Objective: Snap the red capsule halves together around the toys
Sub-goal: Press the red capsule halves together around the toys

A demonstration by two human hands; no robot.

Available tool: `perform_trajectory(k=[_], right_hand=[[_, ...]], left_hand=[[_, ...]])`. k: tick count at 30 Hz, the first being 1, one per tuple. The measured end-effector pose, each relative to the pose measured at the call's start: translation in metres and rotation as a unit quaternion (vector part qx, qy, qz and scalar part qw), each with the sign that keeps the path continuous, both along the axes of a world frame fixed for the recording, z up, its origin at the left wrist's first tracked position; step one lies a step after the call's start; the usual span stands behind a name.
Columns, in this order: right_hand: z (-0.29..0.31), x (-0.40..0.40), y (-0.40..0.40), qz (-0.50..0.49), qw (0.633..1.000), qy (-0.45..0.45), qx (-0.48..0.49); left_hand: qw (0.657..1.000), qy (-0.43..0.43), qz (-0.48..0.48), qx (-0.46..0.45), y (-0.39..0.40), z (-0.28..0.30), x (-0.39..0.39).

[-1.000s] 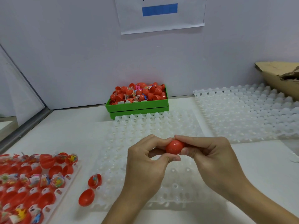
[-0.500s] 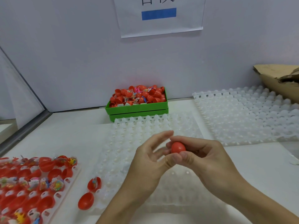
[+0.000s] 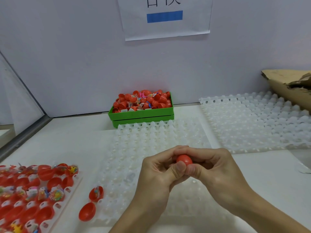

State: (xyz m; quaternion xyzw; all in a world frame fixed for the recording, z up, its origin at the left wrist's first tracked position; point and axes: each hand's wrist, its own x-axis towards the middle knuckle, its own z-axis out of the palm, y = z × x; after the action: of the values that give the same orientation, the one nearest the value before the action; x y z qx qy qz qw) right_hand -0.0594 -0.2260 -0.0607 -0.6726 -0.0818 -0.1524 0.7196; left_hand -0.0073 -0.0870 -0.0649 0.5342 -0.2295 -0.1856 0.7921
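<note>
Near centre, above the white tray (image 3: 151, 137): I have my left hand (image 3: 156, 174) and right hand (image 3: 213, 169) curled round one red capsule (image 3: 184, 160), thumbs pressing. It looks light, rigid and smooth, likely slippery; I would grip opposite ends, clear of the seam.

A torn cardboard box (image 3: 291, 88) sits at the desk's (image 3: 70, 142) far right edge, against the pale wall (image 3: 84, 56). A paper sign (image 3: 165, 17) with dark characters and a blue bar hangs on that wall, above the desk's far middle.
</note>
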Motion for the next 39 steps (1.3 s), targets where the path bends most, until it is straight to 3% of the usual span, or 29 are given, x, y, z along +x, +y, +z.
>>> perform_trajectory(k=[5, 10, 14, 18, 23, 28, 32, 39], right_hand=[[0.005, 0.0, 0.001, 0.004, 1.0, -0.007, 0.019], [0.005, -0.002, -0.002, 0.036, 0.999, 0.009, 0.014], [0.003, 0.001, -0.004, -0.034, 0.999, 0.008, -0.025], [-0.001, 0.004, -0.007, -0.143, 0.979, -0.035, -0.141], [-0.006, 0.005, -0.009, -0.147, 0.954, -0.092, -0.243], [-0.002, 0.003, -0.009, -0.153, 0.979, -0.03, -0.129], [0.004, 0.004, -0.01, -0.104, 0.993, 0.042, -0.035], [0.0, 0.004, -0.004, -0.101, 0.992, 0.072, -0.018]], left_hand=[[1.0, -0.014, -0.014, 0.014, 0.0, 0.004, 0.001], [0.998, 0.054, -0.017, -0.001, 0.001, 0.006, 0.004], [0.998, 0.015, 0.023, 0.054, 0.001, 0.005, 0.005], [0.99, -0.045, 0.078, 0.106, 0.004, 0.003, 0.007], [0.984, -0.081, 0.068, 0.142, 0.006, 0.004, 0.006], [0.979, -0.094, 0.135, 0.124, 0.006, 0.007, 0.007], [0.944, -0.203, 0.217, 0.146, 0.006, 0.004, 0.009], [0.867, -0.395, 0.232, 0.197, 0.003, -0.002, 0.002]])
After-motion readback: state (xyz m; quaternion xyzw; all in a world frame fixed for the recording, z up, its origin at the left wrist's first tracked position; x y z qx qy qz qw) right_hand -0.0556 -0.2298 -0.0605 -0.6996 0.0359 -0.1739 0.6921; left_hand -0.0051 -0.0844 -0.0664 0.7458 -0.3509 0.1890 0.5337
